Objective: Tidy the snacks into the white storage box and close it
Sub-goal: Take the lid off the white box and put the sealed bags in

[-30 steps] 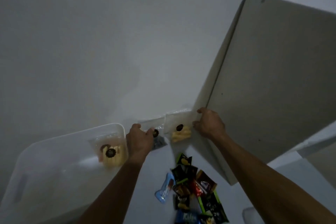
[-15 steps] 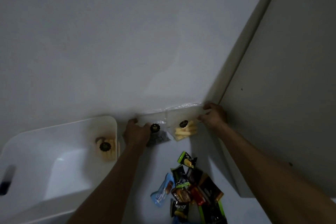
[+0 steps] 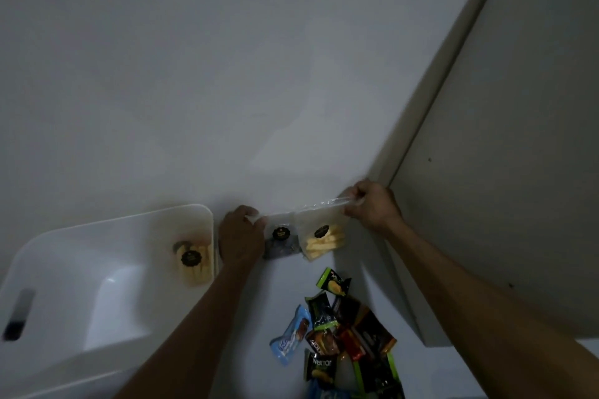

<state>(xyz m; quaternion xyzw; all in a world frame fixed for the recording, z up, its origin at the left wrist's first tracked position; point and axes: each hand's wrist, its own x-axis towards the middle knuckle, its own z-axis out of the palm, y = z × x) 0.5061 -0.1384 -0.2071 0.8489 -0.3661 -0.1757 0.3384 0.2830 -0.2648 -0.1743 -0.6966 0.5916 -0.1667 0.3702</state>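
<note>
While one clear plastic packet of pale yellow sticks with a round black label (image 3: pixel 193 261) already lay inside the white rectangular plastic storage box (image 3: pixel 107 227) at the lower left of the frame, most of the tidying was, by my judgement, undone. A loose heap of small colourful foil snack wrappers (image 3: pixel 337 330) sat at bottom centre, outside the box, and no lid could be made out. Just right of the box's corner, at the frame's centre, the left hand (image 3: pixel 241 238) pinched the top edge of a clear packet of dark pieces (image 3: pixel 281 241). Beside it, the right hand (image 3: pixel 372 206) pinched the upper corner of a clear packet of yellow sticks (image 3: pixel 324 241), near the grey cabinet panel (image 3: pixel 502 172).
</note>
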